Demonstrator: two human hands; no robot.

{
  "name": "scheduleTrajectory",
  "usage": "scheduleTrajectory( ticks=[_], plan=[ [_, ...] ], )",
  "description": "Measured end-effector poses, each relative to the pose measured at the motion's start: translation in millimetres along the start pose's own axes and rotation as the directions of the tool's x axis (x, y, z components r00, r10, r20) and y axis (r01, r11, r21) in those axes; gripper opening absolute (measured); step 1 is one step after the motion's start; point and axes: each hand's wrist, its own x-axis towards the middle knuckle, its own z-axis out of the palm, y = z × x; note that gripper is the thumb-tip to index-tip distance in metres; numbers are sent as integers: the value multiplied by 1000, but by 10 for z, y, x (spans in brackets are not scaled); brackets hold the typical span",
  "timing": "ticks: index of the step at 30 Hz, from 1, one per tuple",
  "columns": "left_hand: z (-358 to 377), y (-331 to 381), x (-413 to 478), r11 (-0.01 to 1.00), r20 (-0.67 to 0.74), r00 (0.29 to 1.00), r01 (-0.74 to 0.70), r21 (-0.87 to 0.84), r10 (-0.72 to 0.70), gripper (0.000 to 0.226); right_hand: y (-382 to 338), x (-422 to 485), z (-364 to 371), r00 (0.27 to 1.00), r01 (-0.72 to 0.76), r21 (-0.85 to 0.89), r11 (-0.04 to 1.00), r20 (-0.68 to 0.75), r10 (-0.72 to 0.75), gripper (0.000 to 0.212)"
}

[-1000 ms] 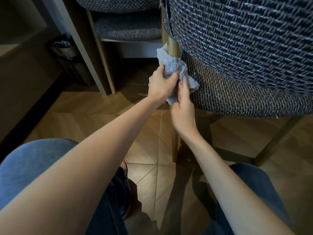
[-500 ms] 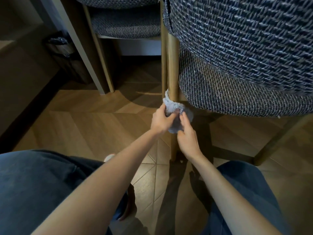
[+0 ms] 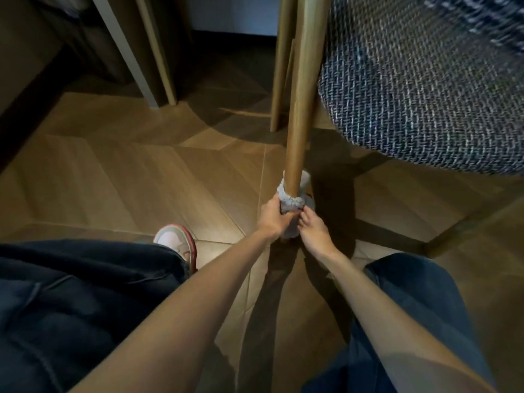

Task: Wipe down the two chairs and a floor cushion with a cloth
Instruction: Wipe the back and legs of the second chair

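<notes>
A pale grey cloth (image 3: pixel 292 198) was wrapped around the low end of a round wooden chair leg (image 3: pixel 300 109), close to the floor (image 3: pixel 141 171), a little toward 1 o'clock from the middle of the view. Its upper edge ringed the leg and its lower part hung bunched between the two hands.

The left hand (image 3: pixel 273 217) sat at 8 o'clock of the cloth, its grip clenched on the cloth, with the fingers curled round the fabric and the leg inside it. The right hand (image 3: pixel 314 231) sat at 5 o'clock of the cloth, its grip pinching the lower folds with bent fingers. The two hands lay just beside each other, fingertips nearly meeting in front of the leg. Both bare forearms reached in from 6 o'clock.

The leg rose straight toward 12 o'clock. At 2 o'clock of the cloth was the chair seat (image 3: pixel 425 95), covered in dark blue and white woven fabric, its far corner blurred. A second wooden leg (image 3: pixel 280 66) stood just behind the wrapped one, at 12 o'clock.

At 10 o'clock of the view, well apart from the hands, a white table leg (image 3: pixel 124 49) and a thin wooden leg (image 3: pixel 156 49) stood side by side. A pink and white shoe (image 3: pixel 177 242) rested on the wood-patterned floor at 8 o'clock of the hands. Knees in blue jeans (image 3: pixel 71 307) filled the lower corners.
</notes>
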Motion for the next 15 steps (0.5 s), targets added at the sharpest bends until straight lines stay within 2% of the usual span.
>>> scheduleTrajectory(
  ticks=[5,9,11,13,15],
  plan=[
    [216,-288,-2,983,52,986,154,101,-160,41,225,15,45,984,-132,-1,991,116,131,44],
    [217,-244,-31,983,44,985,166,73,-170,37,166,-35,35,990,-102,82,991,102,93,45],
    [169,-128,-79,993,26,993,118,8,-118,33,68,-90,-10,998,-3,170,986,60,-7,46],
    [70,46,-120,1000,-19,1000,-12,-6,12,31,-74,-119,-85,994,99,279,955,24,-110,45],
    [-77,267,-182,987,-55,986,-159,1,159,30,-264,-153,-168,981,186,289,939,-2,-194,43]
  ],
)
